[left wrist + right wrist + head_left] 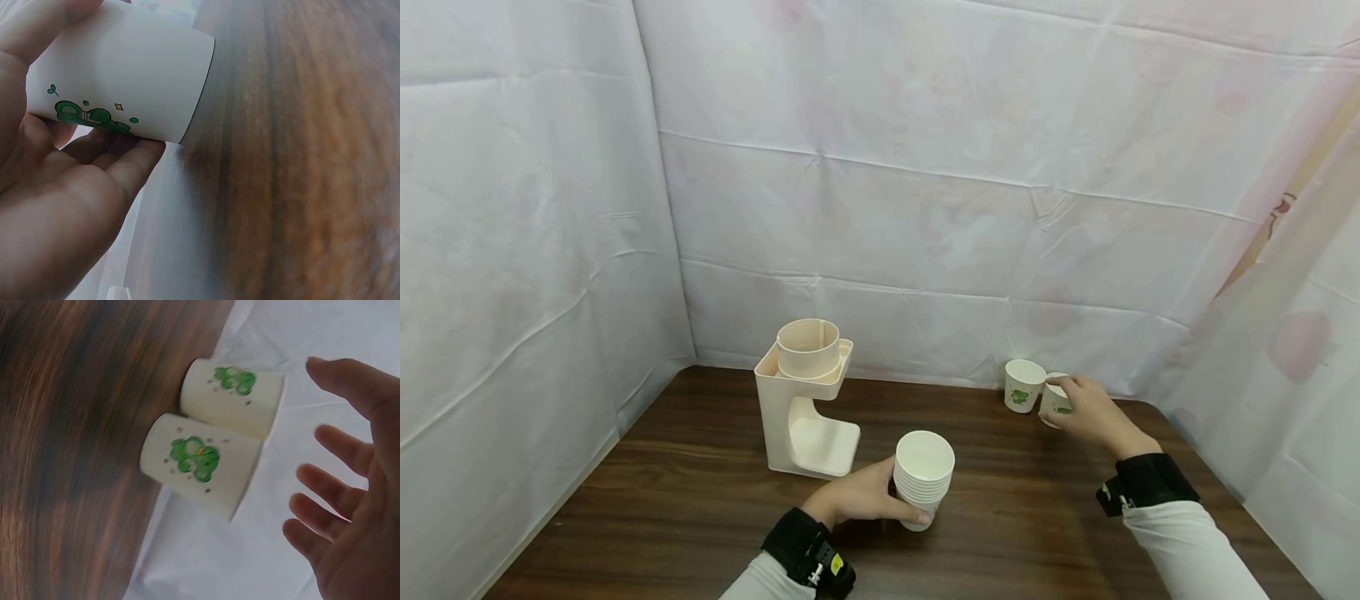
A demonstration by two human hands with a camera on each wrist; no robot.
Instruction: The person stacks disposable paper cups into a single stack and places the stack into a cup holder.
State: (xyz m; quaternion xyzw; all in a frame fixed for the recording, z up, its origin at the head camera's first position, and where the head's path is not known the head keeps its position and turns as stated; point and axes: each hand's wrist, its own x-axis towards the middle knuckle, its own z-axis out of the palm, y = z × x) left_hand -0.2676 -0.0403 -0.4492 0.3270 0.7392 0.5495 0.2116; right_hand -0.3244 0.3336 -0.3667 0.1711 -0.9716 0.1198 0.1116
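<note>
A cream stand [775, 429] on the bench [662, 475] hides its own back. The left hand [859, 495] clamps round a stack of cups [923, 468], fingers partly hidden, cups hard to count. Behind, to the right, stand 2 cups: the left cup [1021, 387] and, just beside, the right cup [1056, 402], partly covered by the right hand [1092, 412], its fingers apart.

White cups [206, 465] with green bear prints, cream dispenser [778, 425], brown-streaked table [685, 467]

Passable tabletop [988, 467] separates the cup stack [924, 471] from paired cups [1023, 384].
</note>
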